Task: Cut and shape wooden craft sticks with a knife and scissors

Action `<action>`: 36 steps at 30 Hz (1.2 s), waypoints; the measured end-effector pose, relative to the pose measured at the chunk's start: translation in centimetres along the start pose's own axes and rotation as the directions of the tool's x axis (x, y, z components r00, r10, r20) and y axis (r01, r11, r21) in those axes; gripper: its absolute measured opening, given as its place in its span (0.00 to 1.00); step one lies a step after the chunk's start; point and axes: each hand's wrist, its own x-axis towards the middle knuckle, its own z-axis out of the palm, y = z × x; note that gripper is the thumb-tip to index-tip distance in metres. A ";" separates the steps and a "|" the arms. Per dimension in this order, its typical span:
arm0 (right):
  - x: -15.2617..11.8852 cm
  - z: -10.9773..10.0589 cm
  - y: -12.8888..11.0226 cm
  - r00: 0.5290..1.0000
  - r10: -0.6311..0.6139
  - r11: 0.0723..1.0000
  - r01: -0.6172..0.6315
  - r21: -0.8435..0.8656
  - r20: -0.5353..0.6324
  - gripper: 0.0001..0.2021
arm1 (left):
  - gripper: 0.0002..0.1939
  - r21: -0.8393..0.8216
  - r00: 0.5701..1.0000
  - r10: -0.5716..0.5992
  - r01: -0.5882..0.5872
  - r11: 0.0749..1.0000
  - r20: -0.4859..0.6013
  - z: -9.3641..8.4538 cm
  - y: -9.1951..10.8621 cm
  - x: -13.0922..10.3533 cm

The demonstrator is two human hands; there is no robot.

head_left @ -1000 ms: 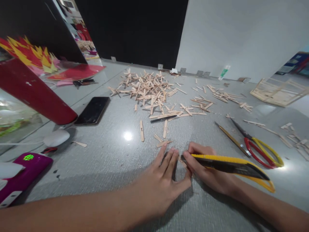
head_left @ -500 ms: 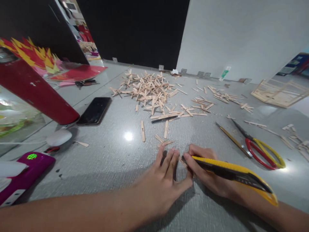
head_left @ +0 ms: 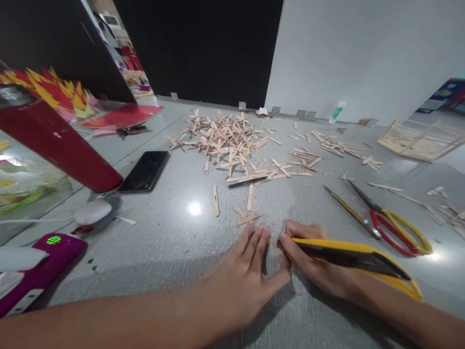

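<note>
A yellow and black utility knife (head_left: 348, 257) lies in the grip of my right hand (head_left: 308, 254), its handle slanting back over the wrist. The front end of the knife meets a small piece of wooden craft stick (head_left: 275, 244) on the table. My left hand (head_left: 250, 266) holds that piece down between thumb and fingers; most of it is hidden. Just beyond my left fingertips lie short stick pieces (head_left: 249, 219). Two longer craft sticks (head_left: 215, 199) rest farther forward, near a slim dark tool (head_left: 247, 182).
Behind is a heap of craft sticks (head_left: 225, 135). To the right lie red-and-yellow scissors (head_left: 395, 228), a gold pen-like tool (head_left: 350, 211) and a wooden stick frame (head_left: 417, 140). On the left are a phone (head_left: 145, 170), a red bottle (head_left: 65, 140) and a purple device (head_left: 60, 261).
The knife and my right hand have shifted slightly right, and more of the stick piece shows. My left hand stays nearly in place. The view has tilted a little.
</note>
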 end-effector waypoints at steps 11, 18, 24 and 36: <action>-0.2 -0.3 0.2 0.991 0.088 0.978 -0.104 0.179 0.097 0.22 | 0.39 0.012 1.000 -0.001 0.001 1.000 -0.018 0.7 0.4 -0.2; 0.1 -0.4 0.3 0.986 0.123 0.971 -0.143 0.193 0.111 0.23 | 0.40 0.007 1.000 0.002 -0.002 1.000 0.004 0.3 0.4 -0.3; 0.0 -0.5 0.4 0.985 0.123 0.972 -0.144 0.185 0.120 0.23 | 0.39 -0.017 1.000 -0.002 0.002 1.000 0.002 0.5 0.5 -0.2; 0.1 -0.3 -0.2 0.998 0.044 0.994 -0.049 0.102 0.049 0.21 | 0.39 -0.055 0.998 -0.013 0.016 0.998 0.054 0.2 0.4 0.0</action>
